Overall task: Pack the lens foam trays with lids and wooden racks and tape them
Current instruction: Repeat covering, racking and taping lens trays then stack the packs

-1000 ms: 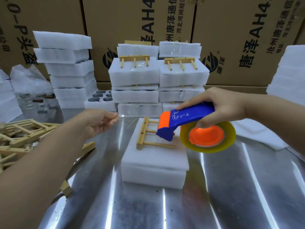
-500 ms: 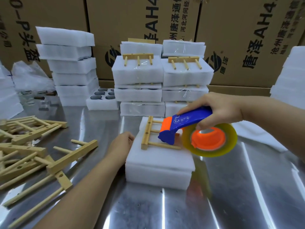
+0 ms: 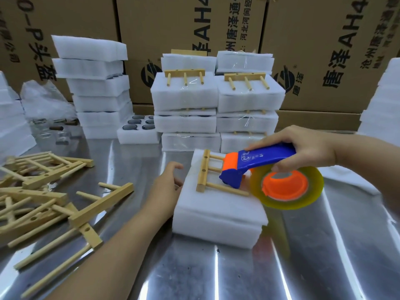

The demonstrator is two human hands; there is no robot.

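A white foam tray (image 3: 216,233) sits in the middle of the shiny metal bench (image 3: 238,273). Its lid (image 3: 218,205) is on top, with the edges roughly lined up. A wooden rack (image 3: 204,169) lies flat on the lid toward the far end, its bar at the left and its three pegs pointing right.

The right hand (image 3: 307,146) has its grip clamped round the blue handle of a tape dispenser (image 3: 259,161), with one finger stretched along the top. The dispenser's blue and orange nose is down on the pegs of the rack. The roll of tape (image 3: 287,187), yellowish with an orange hub, hangs over the right edge of the lid.

The left hand (image 3: 167,180) rests against the left side of the lid with its grip apart. Its fingers are loosely bent and touch the foam without wrapping round it.

To the left on the bench lies a heap of loose racks (image 3: 43,191). Behind the tray stand two stacks of packed trays (image 3: 216,96), wrapped in clear tape with racks on top. Just left of them an open tray (image 3: 138,137) shows dark round lenses in its pockets. Further left rises a pile of foam pieces (image 3: 95,83). Cardboard boxes (image 3: 324,50) with printed lettering stand along the back.
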